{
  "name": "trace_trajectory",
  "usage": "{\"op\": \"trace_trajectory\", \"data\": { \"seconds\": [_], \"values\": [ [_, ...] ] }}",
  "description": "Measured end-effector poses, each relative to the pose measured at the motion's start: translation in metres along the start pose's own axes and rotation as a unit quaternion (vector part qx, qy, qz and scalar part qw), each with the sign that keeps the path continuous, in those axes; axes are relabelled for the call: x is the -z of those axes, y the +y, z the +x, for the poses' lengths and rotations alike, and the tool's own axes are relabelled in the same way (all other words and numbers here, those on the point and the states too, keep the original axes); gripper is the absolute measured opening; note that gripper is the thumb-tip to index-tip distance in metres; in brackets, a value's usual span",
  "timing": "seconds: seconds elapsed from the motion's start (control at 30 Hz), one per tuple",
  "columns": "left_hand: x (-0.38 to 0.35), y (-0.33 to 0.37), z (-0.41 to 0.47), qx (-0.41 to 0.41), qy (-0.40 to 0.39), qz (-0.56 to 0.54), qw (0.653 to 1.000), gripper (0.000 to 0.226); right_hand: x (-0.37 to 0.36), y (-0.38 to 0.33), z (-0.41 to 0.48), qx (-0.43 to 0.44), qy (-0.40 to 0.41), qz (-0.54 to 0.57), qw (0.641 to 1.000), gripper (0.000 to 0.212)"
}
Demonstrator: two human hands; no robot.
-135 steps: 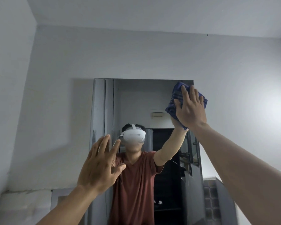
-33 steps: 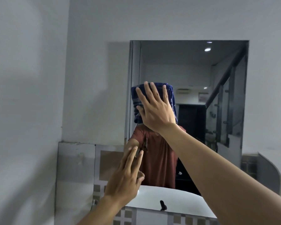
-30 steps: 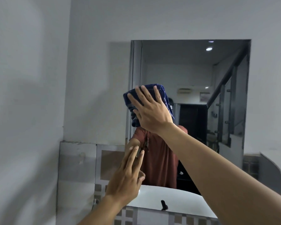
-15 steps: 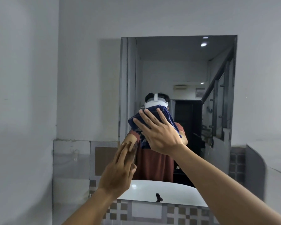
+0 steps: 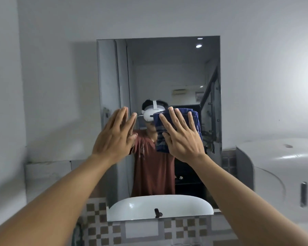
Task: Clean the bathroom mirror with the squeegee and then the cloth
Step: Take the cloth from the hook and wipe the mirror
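Note:
The bathroom mirror point(image 5: 167, 71) hangs on the grey wall straight ahead. A folded blue cloth point(image 5: 160, 134) is pressed flat against the glass near its middle right by my right hand point(image 5: 182, 137), fingers spread over it. My left hand point(image 5: 116, 135) is raised at the mirror's left side, palm toward the glass, fingers straight and holding nothing. I cannot tell whether it touches the glass. No squeegee is in view.
A white paper dispenser point(image 5: 281, 176) juts out from the wall at the right. Checkered tiles point(image 5: 100, 226) run below the mirror. A grey ledge point(image 5: 48, 166) sits at the left. The mirror reflects a white sink with a dark tap and a person in a red shirt.
My right hand has slid the cloth from the mirror's centre-left over to the right. My left hand has risen from the lower left corner to the cloth's height.

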State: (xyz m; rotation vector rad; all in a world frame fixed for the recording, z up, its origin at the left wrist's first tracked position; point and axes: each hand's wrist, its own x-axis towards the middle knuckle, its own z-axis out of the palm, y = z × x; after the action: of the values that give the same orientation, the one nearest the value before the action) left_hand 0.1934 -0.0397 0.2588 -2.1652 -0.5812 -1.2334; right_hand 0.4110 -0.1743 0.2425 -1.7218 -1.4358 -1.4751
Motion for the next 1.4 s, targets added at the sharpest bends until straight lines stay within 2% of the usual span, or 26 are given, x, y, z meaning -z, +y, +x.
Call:
{"op": "trace_trajectory", "data": {
  "seconds": [0.3, 0.43, 0.57, 0.77, 1.13, 1.27, 1.4],
  "values": [
    [0.001, 0.006, 0.009, -0.001, -0.005, 0.023, 1.0, 0.072, -0.003, 0.049, -0.027, -0.123, 0.05, 0.022, 0.991, 0.066],
    [0.011, 0.004, 0.016, -0.002, 0.002, 0.011, 1.0, 0.062, -0.014, 0.048, -0.058, -0.162, 0.079, 0.041, 0.983, 0.066],
    [0.022, -0.005, 0.031, 0.0, 0.02, 0.007, 1.0, 0.062, -0.022, 0.04, -0.088, -0.163, 0.068, 0.014, 0.984, 0.064],
    [0.027, -0.029, 0.046, -0.021, 0.034, 0.031, 0.999, 0.07, -0.025, 0.006, -0.088, -0.214, 0.027, 0.015, 0.976, 0.064],
    [0.039, -0.048, 0.05, -0.056, 0.025, 0.03, 0.998, 0.062, -0.045, -0.097, -0.027, -0.077, 0.036, 0.048, 0.995, 0.061],
    [0.042, -0.05, 0.052, -0.049, 0.015, 0.021, 0.998, 0.063, -0.048, -0.133, -0.008, -0.052, 0.038, 0.076, 0.995, 0.059],
    [0.042, -0.05, 0.052, -0.045, 0.008, 0.016, 0.999, 0.065, -0.055, -0.161, -0.009, 0.02, 0.003, 0.078, 0.997, 0.062]
  ]
}}
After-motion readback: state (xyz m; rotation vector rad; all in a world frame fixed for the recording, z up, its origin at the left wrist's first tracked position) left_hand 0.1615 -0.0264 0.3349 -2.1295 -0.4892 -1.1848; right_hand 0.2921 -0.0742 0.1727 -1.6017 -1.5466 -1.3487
